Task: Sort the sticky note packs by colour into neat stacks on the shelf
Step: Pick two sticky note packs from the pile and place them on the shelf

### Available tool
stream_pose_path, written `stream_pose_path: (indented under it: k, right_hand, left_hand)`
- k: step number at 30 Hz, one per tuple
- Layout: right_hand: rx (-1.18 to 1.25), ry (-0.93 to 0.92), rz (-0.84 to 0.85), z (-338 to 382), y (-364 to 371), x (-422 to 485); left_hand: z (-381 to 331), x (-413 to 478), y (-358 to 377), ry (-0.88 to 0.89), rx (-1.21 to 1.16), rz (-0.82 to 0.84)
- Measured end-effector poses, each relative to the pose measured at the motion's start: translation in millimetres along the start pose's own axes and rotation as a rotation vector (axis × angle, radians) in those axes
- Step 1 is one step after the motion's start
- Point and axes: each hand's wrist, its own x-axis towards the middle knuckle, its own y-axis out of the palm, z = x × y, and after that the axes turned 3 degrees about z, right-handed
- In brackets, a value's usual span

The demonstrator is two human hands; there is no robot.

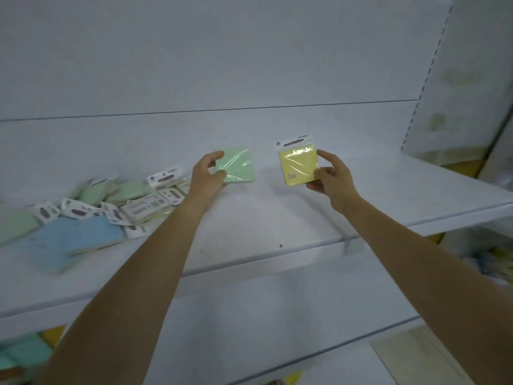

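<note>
One pack in each grip over the shelf, at the start of the colour stacks.

Left grip (206,173) pinched on a green pack (236,165) at its left edge; right grip (330,176) clamped on a yellow pack (298,166) by its right edge, header card uppermost. Both held apart over bare shelf (263,218), touching it or not unclear, to the right of the pile (111,201) of green, blue and yellowish packs jumbled at the left. Early in the sort, by the look of it: no neat stack in view yet. Next, probably: laying each pack flat on its own spot, well apart, square to the shelf front, then going back to the pile for matching colours. Glossy wrap, so likely to slide if stacked askew.
</note>
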Motion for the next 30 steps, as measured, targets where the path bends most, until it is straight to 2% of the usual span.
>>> stream_pose_path:
  k: [7, 12, 21, 30]
  right_hand:
    - [-0.056, 0.009, -0.017, 3, -160, 16]
    - [-0.077, 0.04, -0.045, -2, -235, 39]
    - [-0.121, 0.077, -0.1, -18, -323, 125]
    - [-0.113, 0.2, -0.109, -43, -381, 217]
  left_hand:
    - [-11, -14, 152, -0.037, -0.055, 0.016]
    - [-19, -12, 237, -0.053, -0.03, 0.069]
    - [-13, 41, 356, -0.041, -0.022, 0.127]
    - [6, 98, 427, -0.088, -0.028, 0.122]
